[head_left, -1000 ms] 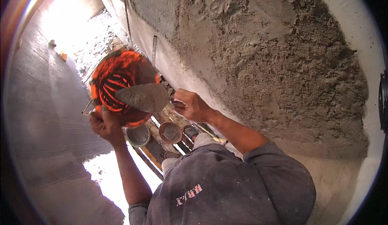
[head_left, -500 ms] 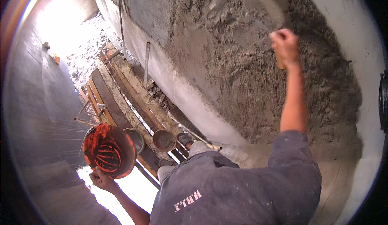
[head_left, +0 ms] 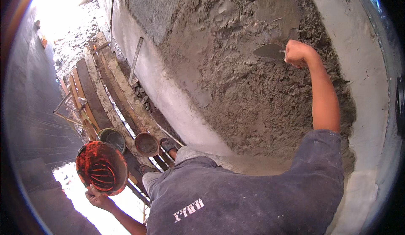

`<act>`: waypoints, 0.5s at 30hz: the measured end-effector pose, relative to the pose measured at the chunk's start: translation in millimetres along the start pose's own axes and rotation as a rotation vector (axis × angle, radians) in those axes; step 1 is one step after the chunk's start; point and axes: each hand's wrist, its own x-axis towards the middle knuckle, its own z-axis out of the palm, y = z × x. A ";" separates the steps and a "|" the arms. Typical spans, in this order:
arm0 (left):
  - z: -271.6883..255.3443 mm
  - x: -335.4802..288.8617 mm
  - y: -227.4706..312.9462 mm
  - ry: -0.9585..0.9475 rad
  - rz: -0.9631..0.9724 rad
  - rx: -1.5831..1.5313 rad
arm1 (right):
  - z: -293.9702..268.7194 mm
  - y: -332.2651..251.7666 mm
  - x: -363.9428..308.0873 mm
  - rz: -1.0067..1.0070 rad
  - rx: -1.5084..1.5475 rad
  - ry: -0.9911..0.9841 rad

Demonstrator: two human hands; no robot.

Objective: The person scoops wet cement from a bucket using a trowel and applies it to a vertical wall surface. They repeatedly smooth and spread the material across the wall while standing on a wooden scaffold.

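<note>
A pointed trowel (head_left: 269, 51) is in my right hand (head_left: 300, 54), its fingers wrapped round the handle. The blade points left, close to the wall and just below a smoothed patch of wet mortar (head_left: 276, 8); I cannot tell whether it touches. Rough grey mortar (head_left: 257, 104) covers much of the wall around it. Low on the left, my left hand (head_left: 98, 197) grips the rim of an orange-red bucket (head_left: 102, 167). The bucket is tilted so that its ribbed, stained inside shows.
My feet are on a scaffold of wooden planks (head_left: 93, 93). Two round tubs stand there: a grey one (head_left: 113, 139) and a brownish one (head_left: 147, 144). A long straight bar (head_left: 136, 60) leans by the wall. Rubble (head_left: 78, 36) lies beyond, and gaps show between planks.
My right hand has come down slightly with the trowel, whose blade was blurred and higher before and now points left. The bucket sits slightly lower and further left in view.
</note>
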 end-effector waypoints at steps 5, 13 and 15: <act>-4.1 -8.4 -11.2 -0.009 -0.054 0.012 | -43.3 -32.7 35.0 0.031 -0.091 0.047; -8.2 -22.2 -19.9 0.009 -0.090 -0.094 | -102.0 -60.8 49.4 -0.039 0.276 0.187; -9.5 -23.2 -19.8 0.004 -0.093 -0.071 | -112.7 -56.9 50.8 -0.045 0.354 0.215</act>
